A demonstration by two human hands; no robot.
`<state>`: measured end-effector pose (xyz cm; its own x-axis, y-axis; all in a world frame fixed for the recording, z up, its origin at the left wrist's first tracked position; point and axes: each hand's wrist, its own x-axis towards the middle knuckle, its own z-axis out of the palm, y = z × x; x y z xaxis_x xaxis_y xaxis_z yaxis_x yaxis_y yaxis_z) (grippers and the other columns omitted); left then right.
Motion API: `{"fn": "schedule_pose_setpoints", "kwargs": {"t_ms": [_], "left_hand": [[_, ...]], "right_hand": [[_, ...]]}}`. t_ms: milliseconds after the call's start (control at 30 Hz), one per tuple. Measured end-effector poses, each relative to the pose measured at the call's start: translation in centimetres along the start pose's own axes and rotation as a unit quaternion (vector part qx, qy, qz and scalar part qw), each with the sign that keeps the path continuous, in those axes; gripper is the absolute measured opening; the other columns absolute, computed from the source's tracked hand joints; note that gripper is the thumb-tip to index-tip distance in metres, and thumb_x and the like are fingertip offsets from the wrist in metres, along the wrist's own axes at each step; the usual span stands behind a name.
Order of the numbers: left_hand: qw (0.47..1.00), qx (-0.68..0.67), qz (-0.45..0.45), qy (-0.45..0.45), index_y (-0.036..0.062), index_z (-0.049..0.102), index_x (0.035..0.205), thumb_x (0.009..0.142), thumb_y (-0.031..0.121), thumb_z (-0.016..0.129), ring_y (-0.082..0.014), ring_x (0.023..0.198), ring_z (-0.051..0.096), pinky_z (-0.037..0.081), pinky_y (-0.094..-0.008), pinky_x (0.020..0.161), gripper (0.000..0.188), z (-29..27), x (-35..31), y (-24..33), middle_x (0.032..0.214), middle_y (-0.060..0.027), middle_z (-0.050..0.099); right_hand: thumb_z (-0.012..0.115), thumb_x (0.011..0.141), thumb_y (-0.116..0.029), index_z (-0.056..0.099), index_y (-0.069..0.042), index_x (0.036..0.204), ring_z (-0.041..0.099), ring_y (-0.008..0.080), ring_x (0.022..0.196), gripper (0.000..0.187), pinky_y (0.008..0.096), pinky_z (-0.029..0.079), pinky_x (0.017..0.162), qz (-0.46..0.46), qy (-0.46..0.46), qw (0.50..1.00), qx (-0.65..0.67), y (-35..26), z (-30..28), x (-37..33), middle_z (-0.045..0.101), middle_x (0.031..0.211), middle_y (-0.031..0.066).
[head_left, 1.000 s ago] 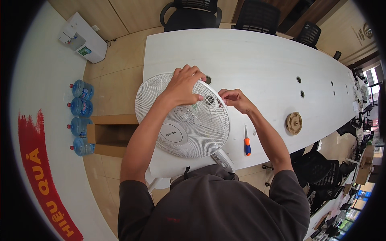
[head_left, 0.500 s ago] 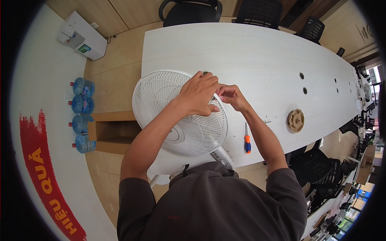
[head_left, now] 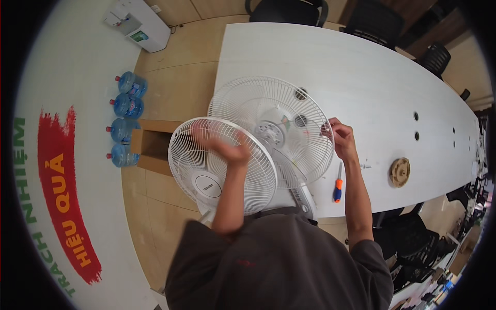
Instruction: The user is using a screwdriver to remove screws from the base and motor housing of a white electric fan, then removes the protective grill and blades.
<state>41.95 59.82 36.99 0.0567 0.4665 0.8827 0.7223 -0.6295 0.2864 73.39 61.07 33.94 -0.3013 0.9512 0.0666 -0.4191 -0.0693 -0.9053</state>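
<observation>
The white fan's round front grille (head_left: 208, 186), with a disc at its centre, stands tilted on the left, apart from most of the rear grille (head_left: 323, 157). Pale see-through blades (head_left: 253, 111) and the hub (head_left: 271, 133) now show inside the rear grille. My left hand (head_left: 230, 150) is at the front grille's upper part, smeared by motion; its grip is unclear. My right hand (head_left: 342, 139) has its fingers closed on the rear grille's right rim. The fan's base with controls (head_left: 304, 200) lies toward me.
An orange and blue screwdriver (head_left: 338, 191) and small metal parts (head_left: 365, 166) lie right of the fan on the white table (head_left: 356, 82). Farther right is a round brown moulded piece (head_left: 400, 172). An open cardboard box (head_left: 155, 125) and several water bottles (head_left: 124, 130) stand left.
The front grille has come away from the rear one and shifted left, baring the blades. My left hand has left the rim's top; my right hand has moved apart from it. The view has shifted.
</observation>
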Motion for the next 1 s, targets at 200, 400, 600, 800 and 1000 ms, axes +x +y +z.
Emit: {"fn": "schedule_pose_setpoints", "kwargs": {"t_ms": [200,400,600,800,1000], "left_hand": [[0.837,0.253,-0.454,-0.169,0.0135,0.059,0.129,0.078,0.055,0.070,-0.0511,0.134,0.025,0.019,-0.0645,0.107,0.066,-4.9,-4.5,-0.8,0.139,-0.0231,0.044],[0.849,0.289,-0.375,-0.235,0.0179,0.070,0.114,0.079,0.055,0.068,-0.0475,0.128,0.031,0.025,-0.0632,0.101,0.051,-6.1,-4.4,0.6,0.136,-0.0128,0.046],[0.872,0.188,-0.348,-0.287,0.0159,0.071,0.110,0.078,0.047,0.069,-0.0384,0.121,0.037,0.029,-0.0555,0.096,0.045,-7.9,-3.8,-0.9,0.129,-0.0109,0.050],[0.931,0.111,-0.160,-0.310,0.0119,0.070,0.101,0.080,0.033,0.067,-0.0310,0.120,0.043,0.030,-0.0517,0.098,0.030,-7.7,-3.5,-2.2,0.116,-0.0082,0.058],[0.936,0.029,-0.063,-0.345,0.0039,0.067,0.091,0.080,0.027,0.064,-0.0331,0.103,0.055,0.037,-0.0493,0.097,0.026,-7.1,-2.3,-3.5,0.093,-0.0132,0.064]], "right_hand": [[0.068,0.086,-0.007,0.067,0.004,0.086,0.061,0.0223,0.089,0.011,0.0372,0.053,0.083,0.009,-0.040,0.999,0.019,0.7,2.4,2.2,0.057,0.103,0.0112],[0.070,0.085,-0.012,0.064,0.002,0.082,0.058,0.0210,0.090,0.016,0.0373,0.052,0.084,0.012,0.004,1.000,-0.018,0.1,3.5,1.6,0.055,0.095,0.0072],[0.067,0.083,-0.012,0.066,0.004,0.088,0.060,0.0226,0.088,0.017,0.0362,0.049,0.084,0.003,0.019,1.000,0.013,0.0,3.5,0.7,0.059,0.100,0.0101],[0.063,0.089,-0.012,0.067,0.005,0.092,0.061,0.0216,0.090,0.018,0.0369,0.051,0.085,0.003,0.057,0.998,0.013,0.1,3.8,0.2,0.060,0.104,0.0106],[0.068,0.082,0.008,0.067,0.002,0.100,0.062,0.0233,0.105,0.019,0.0371,0.056,0.088,-0.024,0.067,0.995,-0.066,-0.3,4.3,-1.2,0.060,0.111,0.0113]]}}
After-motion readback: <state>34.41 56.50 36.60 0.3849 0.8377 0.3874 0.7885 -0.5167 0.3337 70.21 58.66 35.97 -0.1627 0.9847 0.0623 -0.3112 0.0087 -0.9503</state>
